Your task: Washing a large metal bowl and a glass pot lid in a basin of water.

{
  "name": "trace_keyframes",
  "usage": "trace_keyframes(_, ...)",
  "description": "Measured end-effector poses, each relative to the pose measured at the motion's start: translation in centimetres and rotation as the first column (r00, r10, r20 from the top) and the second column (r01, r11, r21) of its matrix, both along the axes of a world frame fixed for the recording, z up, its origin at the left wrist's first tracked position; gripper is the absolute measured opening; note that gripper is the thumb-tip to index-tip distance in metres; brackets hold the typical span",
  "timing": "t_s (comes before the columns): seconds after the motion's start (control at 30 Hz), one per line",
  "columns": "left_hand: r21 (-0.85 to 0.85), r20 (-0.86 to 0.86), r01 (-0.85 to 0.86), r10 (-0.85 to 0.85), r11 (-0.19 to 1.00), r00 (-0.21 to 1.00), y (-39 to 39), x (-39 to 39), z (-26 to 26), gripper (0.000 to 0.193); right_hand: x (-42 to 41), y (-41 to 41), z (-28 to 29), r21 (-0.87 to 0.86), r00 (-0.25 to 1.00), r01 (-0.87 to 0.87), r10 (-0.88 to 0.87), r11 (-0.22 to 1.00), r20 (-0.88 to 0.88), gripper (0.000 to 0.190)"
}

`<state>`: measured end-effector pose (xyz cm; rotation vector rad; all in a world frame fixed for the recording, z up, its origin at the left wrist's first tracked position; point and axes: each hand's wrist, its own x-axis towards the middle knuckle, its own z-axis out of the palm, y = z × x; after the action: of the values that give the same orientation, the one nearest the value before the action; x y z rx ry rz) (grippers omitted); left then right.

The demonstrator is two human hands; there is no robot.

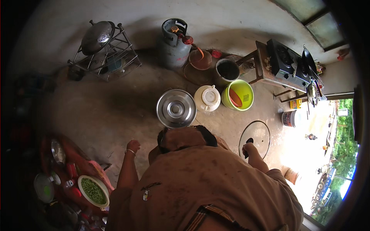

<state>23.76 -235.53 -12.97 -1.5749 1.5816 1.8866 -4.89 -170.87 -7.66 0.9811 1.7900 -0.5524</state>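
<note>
My right hand (249,148) grips the black handle of a round glass lid (255,131) with a dark rim and a small vent hole. Through the clear lid the concrete floor shows. My left hand (133,145), with a pale bracelet at the wrist, hangs at my left side with fingers curled. Nothing is visible in it. In front of my body stands a stainless steel pot (176,108) with its lid on. Right of it are a cream two-handled vessel (210,97), bottom up, and a lime-green bucket (248,99) with a red plastic item (235,97) inside.
At lower left, a red-covered table (76,151) bears a bowl of cut green vegetables (93,190) and several dishes. A gas cylinder (173,50) and a metal rack (124,40) stand along the wall. A gas stove (284,59) tops a wooden table (261,65). The bright doorway is right.
</note>
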Motion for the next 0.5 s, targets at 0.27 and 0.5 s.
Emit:
trace_keyframes(0.27,-0.116,0.130,0.417,-0.402,0.902,0.906,5.4,1.2,5.3,0.020,-2.6,4.9,-6.3,-0.121,0.892,-0.431,0.443,0.894,0.096,0.029)
trace_keyframes(0.5,-0.009,0.230,0.102,-0.097,0.995,0.968,9.0,1.1,7.7,0.020,-4.1,0.3,1.5,-0.303,0.955,0.294,-0.294,0.906,0.046,0.028)
